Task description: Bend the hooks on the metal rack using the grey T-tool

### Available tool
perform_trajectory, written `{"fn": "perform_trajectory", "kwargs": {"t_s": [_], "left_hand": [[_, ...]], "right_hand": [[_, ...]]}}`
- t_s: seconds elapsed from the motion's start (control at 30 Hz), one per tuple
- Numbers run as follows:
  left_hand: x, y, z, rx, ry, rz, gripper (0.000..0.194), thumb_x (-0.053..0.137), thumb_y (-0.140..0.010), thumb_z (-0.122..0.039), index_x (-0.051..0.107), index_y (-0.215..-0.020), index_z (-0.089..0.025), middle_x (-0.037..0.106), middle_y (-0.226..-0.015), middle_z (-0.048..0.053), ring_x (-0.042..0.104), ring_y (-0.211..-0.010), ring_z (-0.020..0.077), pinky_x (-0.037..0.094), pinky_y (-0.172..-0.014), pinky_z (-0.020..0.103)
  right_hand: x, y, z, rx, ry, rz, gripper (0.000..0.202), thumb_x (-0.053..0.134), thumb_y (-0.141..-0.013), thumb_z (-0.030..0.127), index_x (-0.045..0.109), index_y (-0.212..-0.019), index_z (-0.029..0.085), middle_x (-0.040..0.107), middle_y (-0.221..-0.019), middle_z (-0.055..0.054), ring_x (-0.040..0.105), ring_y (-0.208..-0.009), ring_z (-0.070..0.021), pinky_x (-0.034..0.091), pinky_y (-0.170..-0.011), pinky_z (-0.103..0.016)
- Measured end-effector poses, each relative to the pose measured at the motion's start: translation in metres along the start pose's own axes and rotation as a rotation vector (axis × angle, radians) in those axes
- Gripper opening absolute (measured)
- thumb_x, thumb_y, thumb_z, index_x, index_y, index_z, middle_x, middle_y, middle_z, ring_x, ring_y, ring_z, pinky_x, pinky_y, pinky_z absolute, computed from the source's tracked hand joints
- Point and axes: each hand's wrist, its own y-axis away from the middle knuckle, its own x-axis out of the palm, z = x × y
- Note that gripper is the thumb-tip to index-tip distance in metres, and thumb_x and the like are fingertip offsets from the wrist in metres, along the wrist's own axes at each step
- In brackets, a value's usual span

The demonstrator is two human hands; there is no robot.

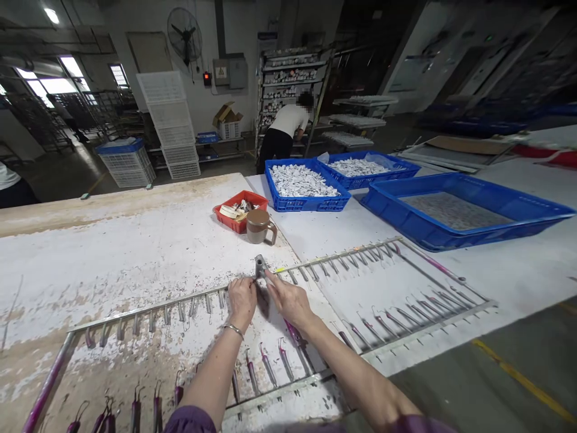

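Observation:
A long metal rack [387, 246] with rows of hooks lies flat on the white table [135, 252]. My left hand [241, 299] rests on the rack's far bar near its middle, fingers curled around the bar. My right hand [288, 297] grips a small grey tool [260, 265] that stands against the same bar, just right of the left hand. A bracelet sits on my left wrist. Purple-coated hooks [265, 364] line the near bar below my forearms.
A brown lidded mug [259, 226] and a red tray [238, 210] stand beyond the rack. Blue crates [304, 186] with white parts and a big blue tray [460, 210] are at the right. A person [286, 129] bends at shelves behind. White crates are stacked at the back left.

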Motion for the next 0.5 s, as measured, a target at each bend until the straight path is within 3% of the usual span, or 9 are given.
{"fn": "perform_trajectory", "kwargs": {"t_s": [0.13, 0.3, 0.43, 0.5], "left_hand": [[0.002, 0.0, 0.0, -0.032, -0.006, -0.022, 0.017, 0.057, -0.088, -0.008, 0.07, -0.082, -0.017, 0.072, -0.081, 0.008, 0.065, -0.083, 0.0238, 0.045, -0.081, 0.035], [0.004, 0.001, 0.0, -0.026, -0.001, -0.049, 0.017, 0.056, -0.091, -0.011, 0.071, -0.086, -0.017, 0.072, -0.081, 0.008, 0.064, -0.083, 0.023, 0.045, -0.083, 0.035], [0.003, 0.0, -0.001, -0.037, -0.014, -0.034, 0.016, 0.056, -0.09, -0.008, 0.07, -0.084, -0.015, 0.071, -0.082, 0.009, 0.063, -0.084, 0.0235, 0.045, -0.082, 0.036], [0.003, 0.0, -0.002, -0.04, -0.018, -0.026, 0.016, 0.056, -0.09, -0.009, 0.069, -0.081, -0.015, 0.071, -0.081, 0.009, 0.064, -0.082, 0.0236, 0.045, -0.081, 0.036]], "right_hand": [[-0.007, -0.003, 0.005, 0.002, -0.093, -0.168, 0.049, 0.038, -0.109, 0.03, 0.042, -0.156, 0.017, 0.073, -0.123, -0.013, 0.075, -0.092, -0.0186, 0.057, -0.078, -0.025], [0.002, 0.009, 0.003, 0.018, -0.009, -0.043, 0.046, 0.036, -0.108, 0.033, 0.055, -0.147, 0.017, 0.077, -0.079, -0.006, 0.071, -0.061, -0.0176, 0.054, -0.057, -0.024], [0.001, 0.011, 0.004, 0.049, -0.098, -0.119, 0.047, 0.038, -0.108, 0.031, 0.047, -0.153, 0.019, 0.076, -0.114, -0.01, 0.074, -0.085, -0.0175, 0.057, -0.075, -0.024], [0.002, 0.009, 0.003, 0.039, -0.085, -0.137, 0.048, 0.037, -0.108, 0.03, 0.047, -0.153, 0.016, 0.076, -0.114, -0.012, 0.074, -0.087, -0.0183, 0.056, -0.077, -0.025]]}}
